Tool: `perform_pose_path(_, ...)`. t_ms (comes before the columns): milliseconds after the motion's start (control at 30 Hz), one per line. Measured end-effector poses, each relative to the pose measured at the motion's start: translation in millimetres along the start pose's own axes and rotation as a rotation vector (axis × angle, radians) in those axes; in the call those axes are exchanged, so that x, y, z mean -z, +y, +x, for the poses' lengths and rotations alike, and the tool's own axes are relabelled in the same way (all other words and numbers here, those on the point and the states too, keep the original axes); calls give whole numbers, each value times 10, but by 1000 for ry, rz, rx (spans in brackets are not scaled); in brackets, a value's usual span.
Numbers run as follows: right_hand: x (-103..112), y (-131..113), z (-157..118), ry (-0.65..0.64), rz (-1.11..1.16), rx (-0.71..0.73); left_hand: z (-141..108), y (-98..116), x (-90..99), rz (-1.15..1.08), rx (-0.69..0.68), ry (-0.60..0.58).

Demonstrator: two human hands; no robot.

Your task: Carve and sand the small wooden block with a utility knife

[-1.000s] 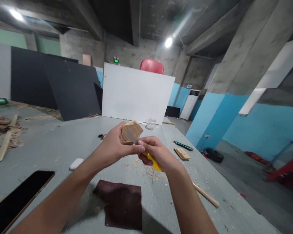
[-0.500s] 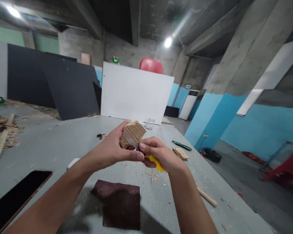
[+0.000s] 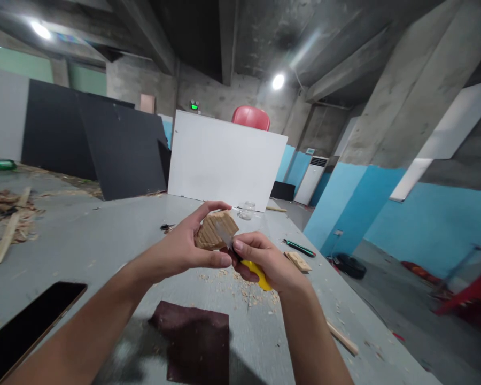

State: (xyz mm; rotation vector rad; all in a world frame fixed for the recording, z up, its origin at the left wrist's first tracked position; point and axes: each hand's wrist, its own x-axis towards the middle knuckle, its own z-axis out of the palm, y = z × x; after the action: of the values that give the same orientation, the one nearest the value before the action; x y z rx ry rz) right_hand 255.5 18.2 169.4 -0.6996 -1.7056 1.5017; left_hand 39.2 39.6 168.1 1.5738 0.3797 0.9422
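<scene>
My left hand (image 3: 188, 243) is closed around a small ridged block of wood (image 3: 212, 231), its index finger over the top and its thumb below. In my right hand (image 3: 260, 256) is a carving knife (image 3: 258, 274) with a yellow and black handle, gripped in the fingers. The knife's blade lies against the near face of the wood, partly blurred. Beneath the hands, small wood shavings (image 3: 246, 289) are scattered on the grey tabletop (image 3: 144, 216). A dark brown sheet (image 3: 200, 342) lies flat on the table nearer to me.
A phone (image 3: 32, 326) lies at the left front. On the right are a green-black utility knife (image 3: 300, 247), a small carved wood piece (image 3: 297, 261) and a wooden stick (image 3: 342, 338). A glass jar (image 3: 247, 210) stands before a white board (image 3: 226, 160). Wood scraps (image 3: 12, 224) lie at far left.
The wood block has tilted and dropped slightly in my left hand, whose index finger has stretched along its top. The blade has shifted up across the wood's face. The camera view has moved slightly.
</scene>
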Motion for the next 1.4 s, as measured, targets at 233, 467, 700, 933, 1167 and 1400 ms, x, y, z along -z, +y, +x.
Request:
perform_pose_path(233, 22, 79, 35, -6, -49, -20, 14, -61, -23, 129, -14, -2)
perform_pose_path(467, -66, 71, 42, 77, -53, -50, 10, -50, -32, 314, -81, 101)
perform_pose_path(700, -165, 32, 22, 65, -4, -51, 2, -24, -27, 291, -130, 57)
perform_pose_path(933, -277, -97, -96, 21, -53, -29, 0, -13, -72, 69, -150, -23)
perform_pose_path(1167, -269, -170, -130, 10, -132, -22, -6, 44, -134, 85, -120, 32)
perform_pose_path(1400, -295, -146, -98, 12, -71, 30, -9, 9, -129, 157, -65, -36)
